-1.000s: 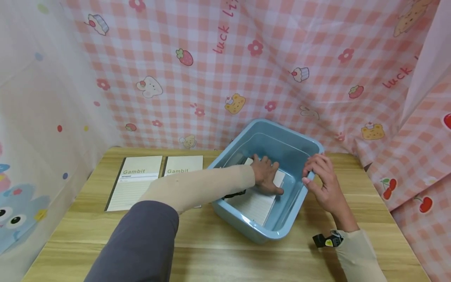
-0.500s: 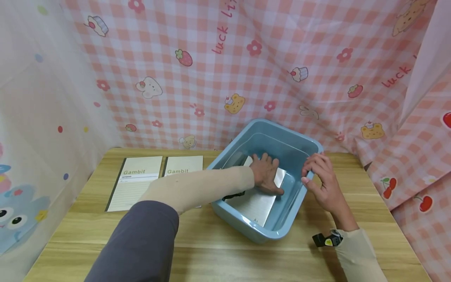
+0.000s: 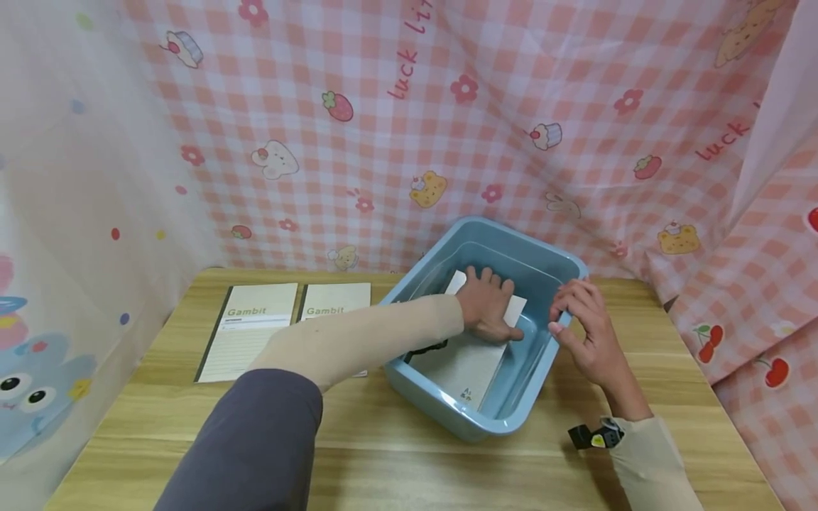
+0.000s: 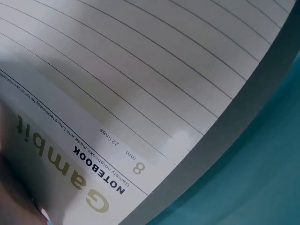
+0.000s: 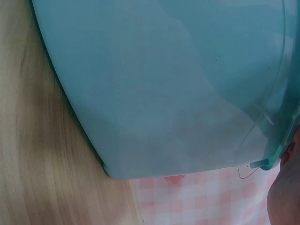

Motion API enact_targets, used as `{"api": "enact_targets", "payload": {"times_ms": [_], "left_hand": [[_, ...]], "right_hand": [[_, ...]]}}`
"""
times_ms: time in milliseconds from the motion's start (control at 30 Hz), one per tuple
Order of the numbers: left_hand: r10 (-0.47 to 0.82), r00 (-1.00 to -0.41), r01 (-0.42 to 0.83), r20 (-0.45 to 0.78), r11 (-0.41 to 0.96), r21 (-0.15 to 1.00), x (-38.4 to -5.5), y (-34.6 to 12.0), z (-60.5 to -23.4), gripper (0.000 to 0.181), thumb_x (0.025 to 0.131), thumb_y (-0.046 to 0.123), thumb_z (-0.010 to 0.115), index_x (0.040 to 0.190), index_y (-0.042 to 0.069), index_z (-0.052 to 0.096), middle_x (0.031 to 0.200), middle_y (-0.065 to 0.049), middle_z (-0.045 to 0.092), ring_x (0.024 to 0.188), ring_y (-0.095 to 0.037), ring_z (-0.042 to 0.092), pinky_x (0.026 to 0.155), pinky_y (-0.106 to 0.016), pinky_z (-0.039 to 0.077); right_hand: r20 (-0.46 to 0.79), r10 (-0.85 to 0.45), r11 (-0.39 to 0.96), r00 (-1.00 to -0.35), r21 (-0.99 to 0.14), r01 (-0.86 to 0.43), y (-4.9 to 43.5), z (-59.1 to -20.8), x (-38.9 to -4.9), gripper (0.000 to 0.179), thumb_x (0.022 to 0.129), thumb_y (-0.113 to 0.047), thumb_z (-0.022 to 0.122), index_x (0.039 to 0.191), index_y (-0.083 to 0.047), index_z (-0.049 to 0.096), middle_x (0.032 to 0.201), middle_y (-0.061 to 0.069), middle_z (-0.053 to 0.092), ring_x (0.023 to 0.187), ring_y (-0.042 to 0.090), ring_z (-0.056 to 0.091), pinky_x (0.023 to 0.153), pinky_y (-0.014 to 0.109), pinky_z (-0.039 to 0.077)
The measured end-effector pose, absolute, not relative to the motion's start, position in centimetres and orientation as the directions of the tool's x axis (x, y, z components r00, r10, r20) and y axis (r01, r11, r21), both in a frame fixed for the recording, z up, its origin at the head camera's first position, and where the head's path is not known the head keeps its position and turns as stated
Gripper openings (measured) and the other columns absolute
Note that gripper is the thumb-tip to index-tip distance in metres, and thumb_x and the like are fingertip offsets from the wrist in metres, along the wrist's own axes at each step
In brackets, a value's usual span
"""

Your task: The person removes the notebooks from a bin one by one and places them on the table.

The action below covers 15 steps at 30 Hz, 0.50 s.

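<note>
A blue plastic basin (image 3: 409, 380) sits angled on the table. My left hand (image 3: 488, 305) reaches inside it and rests on a white notebook (image 3: 463, 369), fingers spread and thumb out to the right. In the left wrist view, the notebook (image 4: 140, 93) shows ruled lines, a dark spine and the word "Gambit" upside down. Part of my left hand (image 4: 16, 197) appears in the lower left corner. My right hand (image 3: 588, 330) grips the basin's right rim. The right wrist view is filled mostly by the basin's outer wall (image 5: 154, 93).
Two more Gambit notebooks, the left one (image 3: 246, 333) and the right one (image 3: 335, 298), lie side by side on the wooden table (image 3: 409, 468). My left forearm partly covers the right one. A pink checked curtain (image 3: 383, 142) hangs behind the table.
My left hand and the notebook under it have shifted slightly toward the basin's far end. The notebook's glare has faded. My right hand stays on the rim.
</note>
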State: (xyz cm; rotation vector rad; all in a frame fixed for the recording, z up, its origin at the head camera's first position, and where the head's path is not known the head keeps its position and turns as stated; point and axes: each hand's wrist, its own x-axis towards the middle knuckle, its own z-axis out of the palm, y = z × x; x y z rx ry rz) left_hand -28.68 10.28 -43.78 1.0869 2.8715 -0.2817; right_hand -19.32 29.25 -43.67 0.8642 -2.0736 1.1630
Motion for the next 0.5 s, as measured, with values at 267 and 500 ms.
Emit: {"api": "enact_targets", "payload": {"times_ms": [267, 500], "left_hand": [[0.644, -0.761, 0.649, -0.078, 0.752, -0.118, -29.0, 10.0, -41.2, 0.082, 0.084, 0.085, 0.045, 0.130, 0.017, 0.050, 0.130, -0.006, 0.059, 0.120, -0.026, 0.050, 0.106, -0.058, 0.034], [0.635, -0.771, 0.636, -0.052, 0.761, -0.131, -29.2, 9.8, -38.9, 0.089, 0.083, 0.086, 0.044, 0.139, 0.017, 0.048, 0.138, -0.006, 0.058, 0.126, -0.027, 0.048, 0.108, -0.057, 0.035]], "right_hand": [[0.754, -0.239, 0.412, -0.612, -0.492, -0.767, 29.2, -43.7, -19.2, 0.009, 0.079, -0.001, 0.062, 0.084, -0.008, 0.064, 0.094, 0.009, 0.059, 0.112, 0.022, 0.046, 0.121, 0.041, 0.016], [0.756, -0.230, 0.411, -0.613, -0.495, -0.765, 29.0, -43.6, -19.3, 0.009, 0.079, -0.002, 0.061, 0.084, -0.008, 0.064, 0.093, 0.010, 0.059, 0.111, 0.022, 0.046, 0.120, 0.039, 0.017]]}}
